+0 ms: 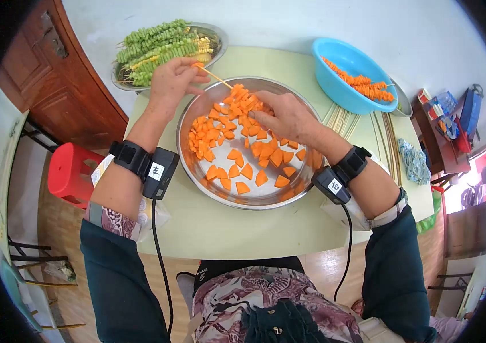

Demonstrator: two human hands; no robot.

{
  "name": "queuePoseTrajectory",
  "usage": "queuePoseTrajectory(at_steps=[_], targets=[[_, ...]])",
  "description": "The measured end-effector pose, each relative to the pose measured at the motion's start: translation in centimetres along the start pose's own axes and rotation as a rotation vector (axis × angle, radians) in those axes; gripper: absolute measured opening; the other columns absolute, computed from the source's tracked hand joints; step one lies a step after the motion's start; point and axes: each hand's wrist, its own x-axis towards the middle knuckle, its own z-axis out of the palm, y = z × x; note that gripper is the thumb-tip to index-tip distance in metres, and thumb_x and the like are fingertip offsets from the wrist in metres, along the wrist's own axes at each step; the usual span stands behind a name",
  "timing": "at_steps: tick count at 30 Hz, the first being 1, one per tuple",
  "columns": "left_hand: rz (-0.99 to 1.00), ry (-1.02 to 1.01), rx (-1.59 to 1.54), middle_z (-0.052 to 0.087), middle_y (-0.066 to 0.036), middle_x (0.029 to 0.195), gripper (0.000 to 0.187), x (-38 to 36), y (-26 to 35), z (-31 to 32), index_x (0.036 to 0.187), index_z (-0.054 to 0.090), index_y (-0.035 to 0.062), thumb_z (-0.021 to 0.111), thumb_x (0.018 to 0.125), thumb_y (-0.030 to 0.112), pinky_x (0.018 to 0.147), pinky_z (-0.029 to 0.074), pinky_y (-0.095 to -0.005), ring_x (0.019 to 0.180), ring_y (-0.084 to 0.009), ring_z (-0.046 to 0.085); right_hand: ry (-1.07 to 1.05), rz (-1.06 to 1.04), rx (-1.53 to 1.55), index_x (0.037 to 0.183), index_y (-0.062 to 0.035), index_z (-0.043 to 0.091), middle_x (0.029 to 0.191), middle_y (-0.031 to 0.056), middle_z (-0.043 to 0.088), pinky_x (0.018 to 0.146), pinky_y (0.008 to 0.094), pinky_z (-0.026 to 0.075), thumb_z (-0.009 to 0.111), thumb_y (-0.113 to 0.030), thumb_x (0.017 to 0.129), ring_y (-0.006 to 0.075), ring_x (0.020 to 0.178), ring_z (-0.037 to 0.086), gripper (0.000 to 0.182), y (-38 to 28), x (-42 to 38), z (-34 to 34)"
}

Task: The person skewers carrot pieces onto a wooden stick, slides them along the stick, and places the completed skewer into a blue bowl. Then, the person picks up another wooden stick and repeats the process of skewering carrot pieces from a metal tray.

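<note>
My left hand (175,81) is closed in a pinch on a small orange carrot piece (199,65) at the upper end of a thin wooden skewer (215,76). From there the skewer slants down to the right, into a cluster of carrot pieces (245,100) at my right hand (286,114). That hand is closed around the lower part, its fingertips partly hidden behind the carrot. Both hands are over a wide steel basin (198,179), in which many loose cut carrot pieces (241,170) lie, densest at the left.
An oval metal tray (217,39) holds green and yellow vegetable skewers (160,50) at back left. Carrot skewers (363,86) lie in a blue basin (326,60) at back right. Bare sticks (343,121) and a crumpled cloth (414,162) rest on the table (208,234). A red stool (71,171) stands left.
</note>
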Motion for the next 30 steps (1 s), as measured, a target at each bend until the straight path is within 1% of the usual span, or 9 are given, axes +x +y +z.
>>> queuePoseTrajectory(at_steps=[3,5,16,19,22,24,27,28,30], targets=[[0.002,0.012,-0.017,0.062,-0.017,0.095,0.024,0.2,-0.2,-0.1,0.106,0.052,-0.0063,0.052,0.087,0.007,0.06,0.056,-0.0245,0.084,-0.0213,0.065,-0.014,0.022,0.009,0.097,-0.0002,0.054,0.057,0.0083,0.059,0.05,0.0297,0.046,0.054,-0.022,0.086,0.0183,0.048,0.057,0.024,-0.1,0.0,-0.1],[0.005,0.015,-0.007,0.062,-0.017,0.095,0.023,0.2,-0.2,-0.1,0.106,0.052,-0.0064,0.052,0.087,0.006,0.06,0.056,-0.0246,0.084,-0.0213,0.065,-0.032,0.062,0.036,0.098,0.002,0.055,0.067,0.0214,0.06,0.056,0.0394,0.047,0.056,-0.027,0.084,0.0337,0.061,0.06,0.032,-0.4,0.0,-0.2],[0.068,0.042,0.064,0.062,-0.016,0.093,0.021,0.2,-0.5,0.1,0.104,0.052,-0.0071,0.049,0.087,0.004,0.062,0.056,-0.0245,0.083,-0.0204,0.065,-0.077,0.118,0.029,0.094,0.0032,0.053,0.065,0.0201,0.059,0.057,0.039,0.048,0.055,-0.028,0.086,0.0314,0.06,0.061,0.032,-1.0,-0.1,-0.6],[0.122,0.049,0.122,0.063,-0.015,0.093,0.02,0.2,-0.6,0.1,0.103,0.053,-0.0062,0.049,0.087,0.003,0.061,0.055,-0.024,0.083,-0.0192,0.065,-0.088,0.131,0.036,0.09,0.0035,0.052,0.064,0.0201,0.059,0.057,0.039,0.048,0.054,-0.028,0.086,0.0311,0.059,0.06,0.032,-1.0,-0.1,-0.6],[0.18,0.075,0.29,0.063,-0.013,0.092,0.018,0.3,-0.8,0.2,0.102,0.055,-0.0033,0.049,0.087,0.002,0.06,0.054,-0.0234,0.082,-0.017,0.065,-0.096,0.128,0.026,0.088,0.0039,0.051,0.064,0.0207,0.059,0.057,0.0393,0.047,0.053,-0.028,0.086,0.0317,0.06,0.06,0.032,-0.7,-0.1,-0.5],[0.302,0.136,0.349,0.066,-0.01,0.081,0.013,0.6,-1.5,0.2,0.093,0.059,-0.0016,0.051,0.082,0.0,0.054,0.053,-0.0233,0.071,-0.0148,0.066,-0.091,0.109,0.005,0.088,0.0041,0.051,0.065,0.021,0.058,0.057,0.0397,0.047,0.053,-0.028,0.086,0.0322,0.061,0.06,0.032,-0.6,-0.1,-0.5],[0.379,0.133,0.407,0.066,-0.011,0.077,0.013,0.6,-1.6,0.1,0.092,0.059,-0.0011,0.052,0.082,0.0,0.052,0.052,-0.0234,0.068,-0.0147,0.066,-0.105,0.12,0.004,0.087,0.0046,0.051,0.066,0.0218,0.058,0.059,0.0404,0.047,0.053,-0.028,0.086,0.0329,0.063,0.06,0.032,-0.7,-0.1,-0.6],[0.379,0.133,0.406,0.066,-0.011,0.077,0.013,0.6,-1.5,0.1,0.092,0.059,-0.0011,0.052,0.082,0.0,0.052,0.052,-0.0234,0.068,-0.0147,0.066,-0.112,0.132,0.01,0.088,0.0046,0.051,0.067,0.0222,0.058,0.06,0.0408,0.047,0.053,-0.028,0.086,0.0335,0.063,0.06,0.033,-0.8,-0.1,-0.6],[0.291,0.104,0.509,0.065,-0.008,0.087,0.013,0.5,-1.1,0.0,0.096,0.059,0.0002,0.05,0.086,0.001,0.058,0.053,-0.022,0.077,-0.0133,0.065,-0.118,0.144,0.014,0.088,0.0047,0.051,0.067,0.0227,0.058,0.061,0.0412,0.047,0.053,-0.028,0.086,0.0341,0.064,0.059,0.033,-0.7,-0.1,-0.5]])
